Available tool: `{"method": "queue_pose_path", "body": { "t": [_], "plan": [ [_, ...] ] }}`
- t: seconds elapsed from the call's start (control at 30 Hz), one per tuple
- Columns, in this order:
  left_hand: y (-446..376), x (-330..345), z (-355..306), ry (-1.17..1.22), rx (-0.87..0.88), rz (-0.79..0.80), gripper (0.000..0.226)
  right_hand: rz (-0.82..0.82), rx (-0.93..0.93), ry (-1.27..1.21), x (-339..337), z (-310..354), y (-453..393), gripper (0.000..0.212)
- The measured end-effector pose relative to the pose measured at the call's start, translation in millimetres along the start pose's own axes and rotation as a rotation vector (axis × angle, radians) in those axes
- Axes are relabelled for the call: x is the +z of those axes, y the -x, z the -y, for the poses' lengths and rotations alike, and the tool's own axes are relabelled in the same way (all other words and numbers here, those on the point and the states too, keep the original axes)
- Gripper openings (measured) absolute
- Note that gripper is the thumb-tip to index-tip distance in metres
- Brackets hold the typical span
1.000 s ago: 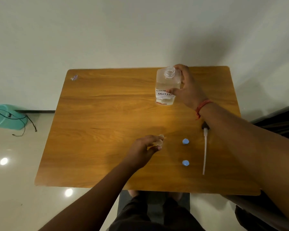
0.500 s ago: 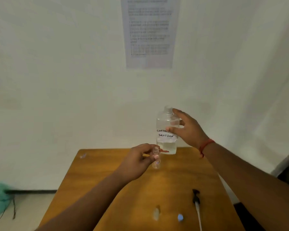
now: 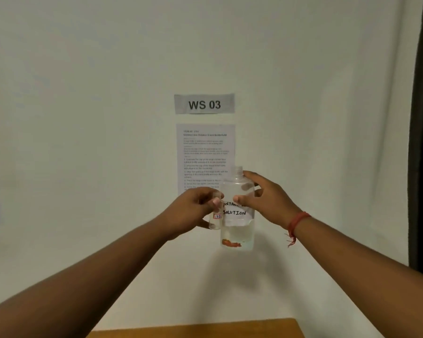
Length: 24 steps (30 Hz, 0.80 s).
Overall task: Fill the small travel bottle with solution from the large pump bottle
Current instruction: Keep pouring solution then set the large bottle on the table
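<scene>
Both bottles are uncapped and raised above the desk point(image 3: 195, 328); the left hand point(image 3: 193, 211) pinches the small travel bottle point(image 3: 216, 219), the right hand point(image 3: 264, 198) grips the large bottle point(image 3: 237, 213), upright; pouring seems not yet begun.

The large bottle point(image 3: 237, 211) was clear, its white label lettered in black, with a pale liquid low inside and an orange-red smear near its base. The small bottle point(image 3: 216, 219) was clear too, bearing a white tag marked in red. A red thread band point(image 3: 297, 222) circled the right wrist, the table point(image 3: 195, 329) was orange-brown wood grain, and a grey sign point(image 3: 204, 104) carried black letters on the off-white wall point(image 3: 83, 118).
</scene>
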<state>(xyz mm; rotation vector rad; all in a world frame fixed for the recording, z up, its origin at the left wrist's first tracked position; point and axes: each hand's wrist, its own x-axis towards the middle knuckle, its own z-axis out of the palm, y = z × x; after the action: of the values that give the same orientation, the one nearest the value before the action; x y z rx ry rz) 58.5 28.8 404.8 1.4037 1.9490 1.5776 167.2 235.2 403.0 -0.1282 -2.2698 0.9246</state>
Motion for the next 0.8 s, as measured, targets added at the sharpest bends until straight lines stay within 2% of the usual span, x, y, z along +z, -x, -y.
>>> {"method": "queue_pose_path", "body": {
  "t": [0.37,0.57,0.8],
  "plan": [
    [-43,-37,-83,0.021,0.060,-0.064,0.024,-0.072,-0.066,0.193,-66,68,-66,0.073],
    [-53,-51,-108,0.015,0.058,-0.059,0.026,-0.052,-0.085,0.286,-91,97,-86,0.075],
    [-60,-57,-121,0.037,0.067,-0.064,0.025,-0.023,-0.165,0.507,-101,119,-98,0.075]
  ]
}}
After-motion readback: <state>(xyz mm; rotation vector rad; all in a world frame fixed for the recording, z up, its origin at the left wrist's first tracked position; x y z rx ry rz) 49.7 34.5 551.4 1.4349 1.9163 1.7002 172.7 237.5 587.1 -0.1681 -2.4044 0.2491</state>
